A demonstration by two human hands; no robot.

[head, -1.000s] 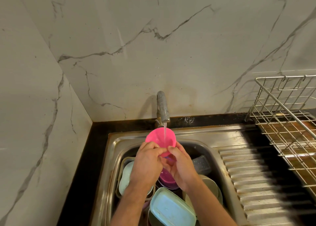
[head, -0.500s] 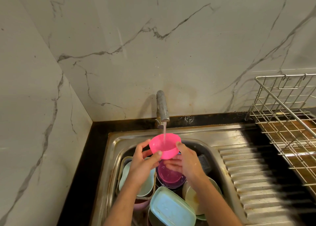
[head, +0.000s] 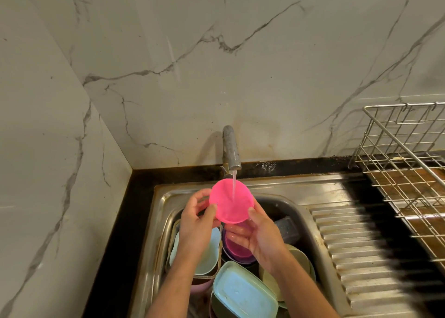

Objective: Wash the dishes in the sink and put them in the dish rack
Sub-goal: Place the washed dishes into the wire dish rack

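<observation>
Pink plastic bowl (head: 230, 201): tilted, underside up beneath running water, above sink (head: 284, 190). Below the grip: stacked pastel containers, light-blue lidded box (head: 243, 291). Wire dish rack (head: 404, 170): well right.

The pink bowl (head: 230, 201) is turning over under the tap's stream (head: 233, 184): half a second ago its open mouth was facing up and catching the water, and now its flat base is tilting toward the camera with the water running down it. The left hand (head: 196, 226) and right hand (head: 258, 234) are shifting their grip, thumbs now pressing the bowl's lower edge from either side.
</observation>
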